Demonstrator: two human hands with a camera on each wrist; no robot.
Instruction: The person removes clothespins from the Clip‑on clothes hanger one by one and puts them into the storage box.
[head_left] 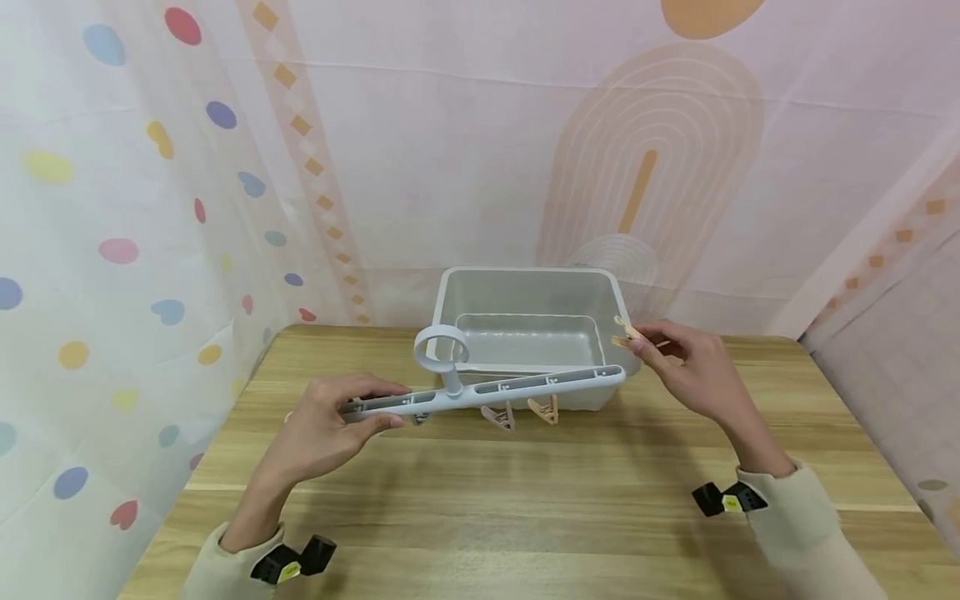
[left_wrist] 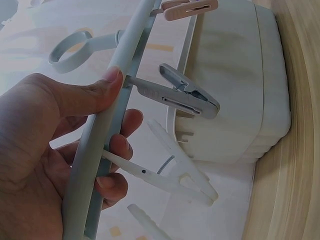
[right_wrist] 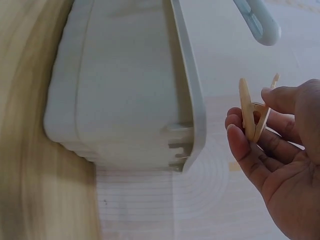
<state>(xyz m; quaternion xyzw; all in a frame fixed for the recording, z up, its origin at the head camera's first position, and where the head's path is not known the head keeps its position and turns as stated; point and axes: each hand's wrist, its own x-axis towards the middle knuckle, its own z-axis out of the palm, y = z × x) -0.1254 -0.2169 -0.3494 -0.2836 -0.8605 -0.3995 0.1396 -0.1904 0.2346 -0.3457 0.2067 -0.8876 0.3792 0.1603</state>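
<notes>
My left hand [head_left: 322, 433] grips one end of a light blue-grey hanger bar [head_left: 540, 384] with a ring hook [head_left: 441, 333] on top. Clips hang under the bar: a pinkish one [head_left: 498, 416] and a light orange one [head_left: 545, 409] past its middle. In the left wrist view a grey clip [left_wrist: 175, 95] and a white clip [left_wrist: 165, 180] hang near my left fingers. Off the bar's far end, my right hand [head_left: 693, 371] pinches a pale yellow-orange clip [right_wrist: 253, 112] between thumb and fingers; it does not touch the bar.
Behind the bar, a grey-white rectangular bin [head_left: 525, 279] stands at the back of the wooden table [head_left: 510, 517]. A patterned cloth [head_left: 465, 167] hangs behind the table and along its left side.
</notes>
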